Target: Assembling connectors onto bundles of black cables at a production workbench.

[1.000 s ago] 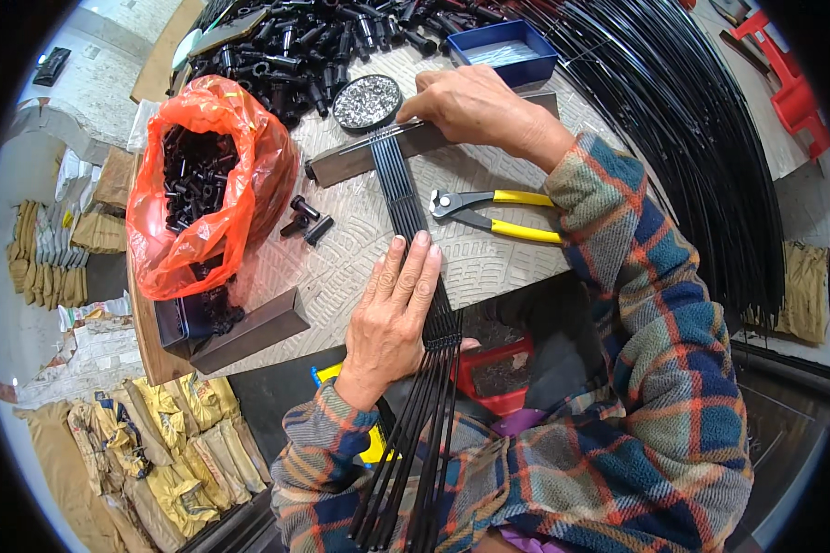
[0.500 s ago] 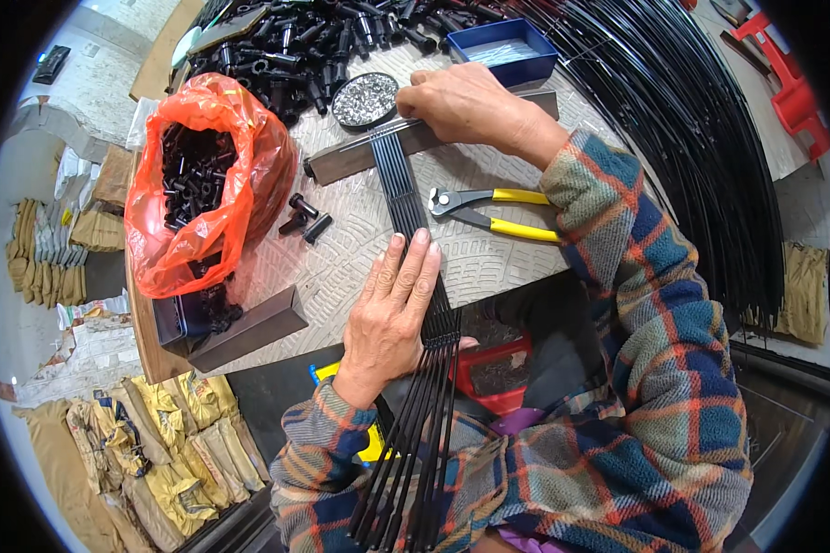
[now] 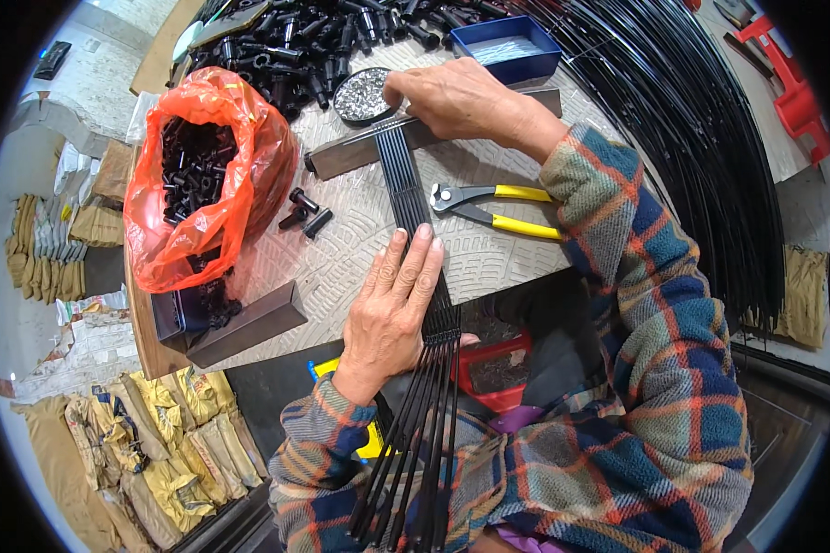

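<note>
**Worktable (image 3: 512,263): rods (image 3: 401,184) under left hand (image 3: 383,323), right hand (image 3: 470,101) at dish (image 3: 352,121)**

Worktable surface is pale and patterned; clock positions are taken from the centre of the view. Rods, thin and black, form a flat row. Their upper ends rest on the metal bar (image 3: 346,158) at 12 o'clock; the row crosses the near table edge and fans out toward 6 o'clock.

Left hand, near centre: fingers straight, nearly together, flat on the rods. The thumb tip shows past the row's 3 o'clock side, so the hand clasps the row.

Right hand, between 12 and 1 o'clock: fingers curled, foremost tips over the dish's 3 o'clock edge. Whether they pinch anything cannot be told. The dish contains small silver pieces (image 3: 364,92).

Pincers (image 3: 475,194) with yellow handles lie at 2 o'clock, near the rods. Loose fittings (image 3: 319,224), black, lie at 10 o'clock, beside a red bag (image 3: 267,157). A pile (image 3: 286,55) of black fittings occupies 11 o'clock; a blue box (image 3: 539,66) stands at 1 o'clock.
</note>
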A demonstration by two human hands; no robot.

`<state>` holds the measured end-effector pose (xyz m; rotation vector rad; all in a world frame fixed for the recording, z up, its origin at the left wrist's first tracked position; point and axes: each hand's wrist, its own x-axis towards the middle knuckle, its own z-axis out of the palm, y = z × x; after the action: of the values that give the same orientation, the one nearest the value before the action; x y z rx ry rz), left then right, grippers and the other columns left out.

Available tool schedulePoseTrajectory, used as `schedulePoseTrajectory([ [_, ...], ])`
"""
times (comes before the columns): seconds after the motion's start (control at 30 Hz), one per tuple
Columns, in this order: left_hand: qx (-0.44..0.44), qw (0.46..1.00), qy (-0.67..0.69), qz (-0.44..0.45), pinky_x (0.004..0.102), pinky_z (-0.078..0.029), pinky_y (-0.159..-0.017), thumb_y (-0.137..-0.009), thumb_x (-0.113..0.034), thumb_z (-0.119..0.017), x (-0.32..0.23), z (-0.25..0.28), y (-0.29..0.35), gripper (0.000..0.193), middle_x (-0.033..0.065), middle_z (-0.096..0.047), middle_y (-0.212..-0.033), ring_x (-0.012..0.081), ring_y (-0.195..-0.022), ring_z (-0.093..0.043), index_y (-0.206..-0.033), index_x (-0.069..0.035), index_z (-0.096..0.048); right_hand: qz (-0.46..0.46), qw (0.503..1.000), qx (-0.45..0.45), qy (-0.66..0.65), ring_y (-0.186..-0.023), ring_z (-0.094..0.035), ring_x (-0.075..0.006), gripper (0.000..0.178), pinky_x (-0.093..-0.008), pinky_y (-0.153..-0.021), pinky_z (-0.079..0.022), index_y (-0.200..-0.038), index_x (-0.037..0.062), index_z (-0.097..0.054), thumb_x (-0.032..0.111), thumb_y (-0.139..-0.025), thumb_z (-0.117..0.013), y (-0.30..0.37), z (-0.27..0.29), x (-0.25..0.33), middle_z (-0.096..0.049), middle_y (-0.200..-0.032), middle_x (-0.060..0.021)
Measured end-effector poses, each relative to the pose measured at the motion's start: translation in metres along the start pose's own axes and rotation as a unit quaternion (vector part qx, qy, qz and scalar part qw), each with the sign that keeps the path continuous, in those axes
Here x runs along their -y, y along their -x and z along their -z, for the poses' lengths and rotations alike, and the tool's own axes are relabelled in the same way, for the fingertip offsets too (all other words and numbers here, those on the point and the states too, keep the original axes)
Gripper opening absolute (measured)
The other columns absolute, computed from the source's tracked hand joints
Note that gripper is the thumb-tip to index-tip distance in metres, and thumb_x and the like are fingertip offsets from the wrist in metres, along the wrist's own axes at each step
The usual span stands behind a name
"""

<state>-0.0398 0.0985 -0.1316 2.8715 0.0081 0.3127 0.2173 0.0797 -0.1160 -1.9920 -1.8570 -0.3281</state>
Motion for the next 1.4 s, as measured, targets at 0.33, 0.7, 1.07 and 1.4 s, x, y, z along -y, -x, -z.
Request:
schedulePoseTrajectory([
  [0.33,-0.003,1.0,-0.004,0.002,0.0441,-0.033,-0.1,-0.066,-0.06,-0.062,0.0,-0.003,0.0,0.089,0.0159,-0.034,-0.138,0.036,-0.127,-0.032,-0.131,-0.002,-0.039,0.036,0.997,-0.061,-0.042,-0.071,-0.061,-0.0232,0.015,-0.0345,-0.059,-0.046,-0.095,0.0128,-0.053,0.016,-0.081,-0.057,-0.002,-0.015,-0.001,-0.06,-0.087,-0.003],
  [0.7,-0.026,0.999,-0.022,0.003,0.0427,-0.034,-0.1,-0.069,-0.056,-0.06,0.002,-0.005,-0.002,0.079,0.0129,-0.037,-0.136,0.0357,-0.125,-0.035,-0.128,-0.005,-0.043,-0.067,0.987,-0.141,0.046,-0.073,-0.06,-0.0236,0.013,-0.0327,-0.059,-0.048,-0.094,0.0168,-0.062,0.021,-0.084,-0.055,0.004,0.006,-0.033,-0.057,-0.089,-0.0019],
  [1.07,-0.057,0.993,-0.103,-0.005,0.038,-0.036,-0.1,-0.079,-0.007,-0.047,0.003,-0.011,0.002,0.053,0.0088,-0.037,-0.137,0.0301,-0.126,-0.036,-0.131,-0.007,-0.039,-0.176,0.952,0.19,0.162,-0.078,-0.063,-0.0263,0.015,-0.0375,-0.065,-0.049,-0.082,0.0182,-0.065,0.023,-0.069,-0.065,0.007,0.059,-0.1,-0.065,-0.078,-0.006],
  [1.4,-0.12,0.982,-0.145,-0.024,0.0358,-0.04,-0.096,-0.081,-0.012,-0.047,0.008,-0.017,0.001,0.048,0.0068,-0.04,-0.135,0.0287,-0.122,-0.041,-0.128,-0.008,-0.043,-0.135,0.979,0.108,0.109,-0.08,-0.062,-0.0268,0.017,-0.0382,-0.066,-0.049,-0.08,0.0154,-0.065,0.02,-0.064,-0.067,0.008,0.048,-0.12,-0.064,-0.077,-0.0078],
])
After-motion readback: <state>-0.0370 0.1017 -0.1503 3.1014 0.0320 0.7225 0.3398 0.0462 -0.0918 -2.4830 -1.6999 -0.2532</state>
